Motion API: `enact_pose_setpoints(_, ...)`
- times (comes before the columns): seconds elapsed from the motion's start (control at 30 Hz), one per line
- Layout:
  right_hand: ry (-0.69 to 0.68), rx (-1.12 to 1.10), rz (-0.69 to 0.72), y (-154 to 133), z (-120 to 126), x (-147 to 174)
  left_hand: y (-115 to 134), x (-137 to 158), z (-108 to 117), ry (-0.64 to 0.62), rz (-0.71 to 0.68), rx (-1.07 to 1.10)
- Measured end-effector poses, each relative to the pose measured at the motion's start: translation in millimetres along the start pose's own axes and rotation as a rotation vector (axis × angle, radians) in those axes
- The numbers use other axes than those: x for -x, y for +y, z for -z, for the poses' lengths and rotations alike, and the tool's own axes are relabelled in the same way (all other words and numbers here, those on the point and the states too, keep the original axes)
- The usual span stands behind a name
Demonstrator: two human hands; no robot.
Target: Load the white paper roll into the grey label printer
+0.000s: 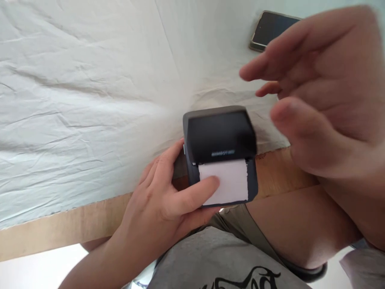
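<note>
Head: phone (272,29) partly behind right hand (331,88)

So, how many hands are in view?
2: the left hand holds the black device; the right hand is open, to the device's right, partly hiding the phone.

White paper (233,182) lies against the black device (221,134).

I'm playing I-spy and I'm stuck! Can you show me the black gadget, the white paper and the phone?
Black gadget (221,132): head view, on its dark top cover.
White paper (232,182): head view, near its middle.
Phone (273,29): head view, on its dark screen.
</note>
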State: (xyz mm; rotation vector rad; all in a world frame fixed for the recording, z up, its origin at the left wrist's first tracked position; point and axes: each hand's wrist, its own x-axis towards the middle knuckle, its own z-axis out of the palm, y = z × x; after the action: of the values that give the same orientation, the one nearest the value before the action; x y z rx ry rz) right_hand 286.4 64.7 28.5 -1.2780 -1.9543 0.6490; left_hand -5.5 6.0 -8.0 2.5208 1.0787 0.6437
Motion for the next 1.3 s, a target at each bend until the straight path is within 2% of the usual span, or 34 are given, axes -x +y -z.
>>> enact_pose_setpoints(0.1, -0.078, -0.029, 0.083, 7.3, -4.7, 1.0, -0.7, 0.7, -3.6, 0.027, -0.004, 0.000)
enact_pose_setpoints(0.3, -0.270, -0.025, 0.120, 19.7, -4.3, -2.6, 0.8, 0.3, -9.2, 0.125, 0.014, -0.027)
enact_pose_setpoints(0.47, -0.318, -0.048, 0.043, 20.9, -5.1, -7.0, 3.9, -0.7, -5.9, 0.009, 0.099, -0.041)
enact_pose_setpoints(0.63, -0.339, 0.002, 0.039, 21.8, -8.2, -8.4, 2.5, -0.7, 1.7, -0.008, 0.092, -0.011)
enact_pose_setpoints(0.8, -0.409, -0.048, -0.054, 21.8, -5.4, -15.9, 3.6, -2.4, 6.7, -0.047, 0.129, -0.004)
enact_pose_setpoints(1.0, -0.387, -0.127, -0.051, 23.4, -9.9, -12.9, 6.3, -2.0, 0.2, -0.001, 0.116, -0.028)
enact_pose_setpoints(1.17, -0.282, -0.077, 0.001, 28.4, -18.9, 2.6, 8.2, -4.7, -3.6, 0.010, 0.136, -0.030)
enact_pose_setpoints(1.3, -0.257, -0.063, 0.028, 35.1, -22.5, 5.5, 10.8, -5.3, -4.9, 0.036, 0.138, -0.047)
